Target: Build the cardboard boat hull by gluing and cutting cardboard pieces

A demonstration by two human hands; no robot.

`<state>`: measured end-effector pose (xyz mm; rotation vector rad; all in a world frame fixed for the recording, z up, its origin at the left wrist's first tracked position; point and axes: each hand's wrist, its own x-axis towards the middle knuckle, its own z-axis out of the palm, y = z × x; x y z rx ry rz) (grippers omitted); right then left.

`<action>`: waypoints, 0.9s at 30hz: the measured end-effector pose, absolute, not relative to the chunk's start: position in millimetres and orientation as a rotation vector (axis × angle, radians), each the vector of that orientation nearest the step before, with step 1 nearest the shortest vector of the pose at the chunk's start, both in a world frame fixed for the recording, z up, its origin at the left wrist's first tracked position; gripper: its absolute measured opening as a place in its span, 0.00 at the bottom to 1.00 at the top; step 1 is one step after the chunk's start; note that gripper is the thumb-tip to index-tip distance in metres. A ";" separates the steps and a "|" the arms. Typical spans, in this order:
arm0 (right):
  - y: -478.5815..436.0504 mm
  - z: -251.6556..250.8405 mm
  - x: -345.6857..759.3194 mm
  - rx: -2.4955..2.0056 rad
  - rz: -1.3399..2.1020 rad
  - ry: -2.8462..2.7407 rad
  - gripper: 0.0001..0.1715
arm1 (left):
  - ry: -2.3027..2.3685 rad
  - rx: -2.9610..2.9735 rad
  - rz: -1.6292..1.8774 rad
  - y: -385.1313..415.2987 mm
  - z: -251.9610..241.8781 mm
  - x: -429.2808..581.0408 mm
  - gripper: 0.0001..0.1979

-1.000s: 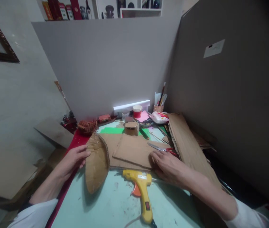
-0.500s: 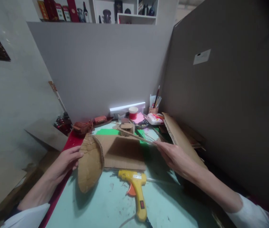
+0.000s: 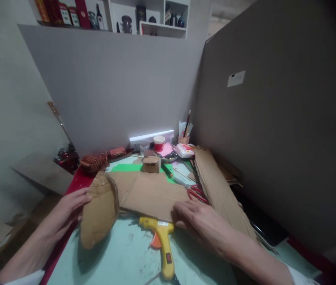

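My left hand [image 3: 71, 208] is closed on the left edge of a rounded, cupped cardboard piece [image 3: 99, 215], its surface creased and its rim showing corrugation. Close beside that piece, a flat cardboard sheet [image 3: 150, 194] reaches to the right. At its lower right corner my right hand [image 3: 196, 217] has its fingers curled on the sheet; the fingertips are partly hidden. A yellow hot glue gun [image 3: 166, 253] with an orange trigger lies on the table just in front of the sheet. Red-handled scissors [image 3: 196, 192] lie beyond my right hand.
A small cardboard box [image 3: 151, 164] stands on green paper [image 3: 126, 168]. Long cardboard strips [image 3: 219, 190] lean along the right side. Behind are a red-and-white tub [image 3: 159, 143], a pen holder [image 3: 183, 139] and a wipes packet [image 3: 185, 150]. Dark red carved models [image 3: 92, 163] sit at the back left.
My right hand has come down and left, bringing the sheet from an edge-on tilt to nearly flat. The scissors now show. My left hand keeps its hold while the view shifts right.
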<state>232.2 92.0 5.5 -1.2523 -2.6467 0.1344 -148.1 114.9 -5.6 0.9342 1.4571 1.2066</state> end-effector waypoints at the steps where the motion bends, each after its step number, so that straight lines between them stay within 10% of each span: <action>1: 92.9 5.8 240.3 -1.325 0.110 -2.606 0.06 | 1.460 0.942 1.192 116.5 -8.7 -146.9 0.20; 17: 86.9 -20.6 348.2 -1.867 0.230 -1.776 0.43 | 1.538 1.181 1.118 120.5 -27.0 -122.1 0.34; 27: 64.7 -6.6 341.8 -1.434 0.964 -1.204 0.34 | 1.643 1.344 1.103 112.1 -3.9 -110.8 0.27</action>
